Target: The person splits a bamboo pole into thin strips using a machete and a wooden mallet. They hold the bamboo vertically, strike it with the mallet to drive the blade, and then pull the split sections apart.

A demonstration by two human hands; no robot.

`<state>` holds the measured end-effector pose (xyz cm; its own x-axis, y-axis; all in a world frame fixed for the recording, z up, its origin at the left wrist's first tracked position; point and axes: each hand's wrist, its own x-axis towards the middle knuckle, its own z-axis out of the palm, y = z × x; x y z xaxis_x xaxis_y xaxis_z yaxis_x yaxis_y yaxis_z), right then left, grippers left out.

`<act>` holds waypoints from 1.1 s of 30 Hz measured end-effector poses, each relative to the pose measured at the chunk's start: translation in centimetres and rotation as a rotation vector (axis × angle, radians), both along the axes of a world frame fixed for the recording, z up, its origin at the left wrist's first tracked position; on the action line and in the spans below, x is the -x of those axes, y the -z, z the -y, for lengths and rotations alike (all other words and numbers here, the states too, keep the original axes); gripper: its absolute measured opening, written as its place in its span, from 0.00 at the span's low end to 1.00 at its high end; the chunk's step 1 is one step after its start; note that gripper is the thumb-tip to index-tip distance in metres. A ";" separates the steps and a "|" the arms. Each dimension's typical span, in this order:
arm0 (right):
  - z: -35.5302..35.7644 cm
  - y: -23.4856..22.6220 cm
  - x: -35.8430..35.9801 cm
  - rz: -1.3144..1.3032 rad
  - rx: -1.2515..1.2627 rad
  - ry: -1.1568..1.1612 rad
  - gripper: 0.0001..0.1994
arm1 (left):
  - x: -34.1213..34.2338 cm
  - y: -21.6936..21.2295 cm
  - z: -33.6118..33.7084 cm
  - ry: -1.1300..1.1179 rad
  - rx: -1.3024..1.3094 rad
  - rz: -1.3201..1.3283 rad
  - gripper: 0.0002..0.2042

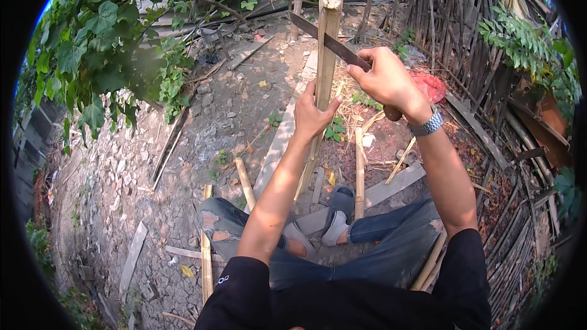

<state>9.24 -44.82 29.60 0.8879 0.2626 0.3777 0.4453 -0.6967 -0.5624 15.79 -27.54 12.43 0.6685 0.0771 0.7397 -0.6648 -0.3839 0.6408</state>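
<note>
Upright in front of me stands a pale wooden stake (pixel 328 21), its flat cut top at the upper end. My left hand (pixel 313 113) grips it partway down, fingers and thumb around its sides. My right hand (pixel 389 78) is closed on a long dark-bladed knife (pixel 336 47), whose brown handle end shows below the fist. The blade slants across the upper part of the stake, tip to the upper left; whether it bites into the wood I cannot tell. The stake's lower end comes down near my feet, partly hidden by my left forearm.
Pale bamboo pieces (pixel 359 174) and flat boards (pixel 391 184) lie around my legs. Straw-like shavings are scattered beyond the stake, near a red plastic bag (pixel 428 87). A stick fence (pixel 428 18) stands at the right. Leafy vines (pixel 101 30) hang at the upper left over stony soil.
</note>
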 end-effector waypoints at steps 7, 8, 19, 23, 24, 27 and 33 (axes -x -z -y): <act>-1.0 2.2 -1.5 0.343 0.030 0.089 0.21 | -2.6 2.6 0.4 -0.005 0.191 -0.122 0.16; -1.1 2.1 -1.5 0.269 0.041 0.101 0.22 | -3.0 3.1 0.4 -0.095 0.182 -0.013 0.16; -0.4 3.4 -2.2 -0.566 -0.508 -0.125 0.30 | -1.7 3.9 0.1 -0.118 0.215 0.015 0.19; -0.4 7.1 -2.3 -1.039 -1.041 -0.558 0.29 | -1.5 4.2 -0.1 0.026 0.186 -0.123 0.19; -1.1 7.6 -2.1 -0.996 -1.059 -0.548 0.29 | -1.5 4.1 -0.4 0.048 0.206 -0.138 0.19; -1.3 7.1 -1.7 -0.844 -1.010 -0.431 0.25 | -1.0 3.7 -0.2 0.107 0.261 -0.191 0.18; -1.1 0.9 -0.6 -0.183 -0.258 -0.116 0.14 | -1.9 4.3 -2.3 -0.019 0.204 -0.072 0.17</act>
<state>9.81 -43.71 28.73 0.9169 0.2822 0.2823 0.3888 -0.4714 -0.7916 17.73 -25.22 8.09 0.7157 0.2339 0.6580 -0.6086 -0.2532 0.7520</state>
